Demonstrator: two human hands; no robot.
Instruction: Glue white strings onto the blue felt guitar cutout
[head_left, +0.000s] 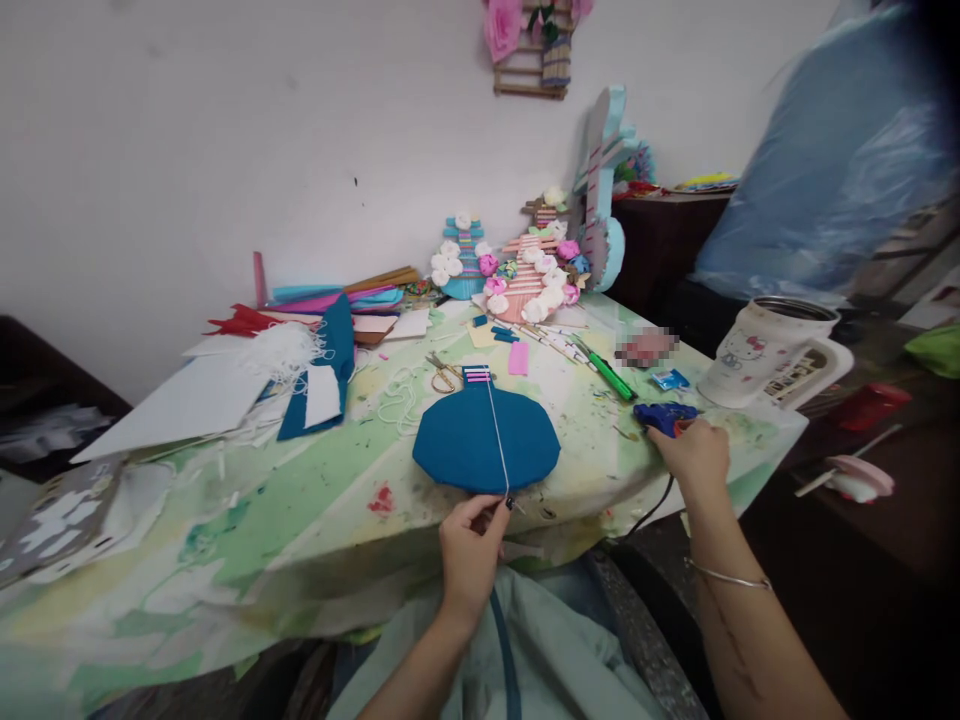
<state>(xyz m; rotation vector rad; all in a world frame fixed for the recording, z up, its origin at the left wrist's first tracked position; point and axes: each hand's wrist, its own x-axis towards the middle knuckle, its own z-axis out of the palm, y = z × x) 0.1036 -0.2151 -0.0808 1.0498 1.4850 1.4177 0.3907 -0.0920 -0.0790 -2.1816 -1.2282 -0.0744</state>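
A blue felt guitar-shaped body (465, 440) lies flat near the table's front edge. A thin white string (497, 435) runs from its short neck down across it. My left hand (469, 555) pinches the lower end of that string at the front rim of the felt. My right hand (694, 450) is to the right on the table, closed round a blue glue gun (664, 415) whose black cord drops over the edge.
Felt and paper sheets (315, 330) pile up at the back left. Finished flower-decorated guitar crafts (525, 270) stand against the wall. Gold scissors (444, 372), a green pen (611, 375) and a white mug (765, 350) are on the paint-stained tablecloth (285, 500).
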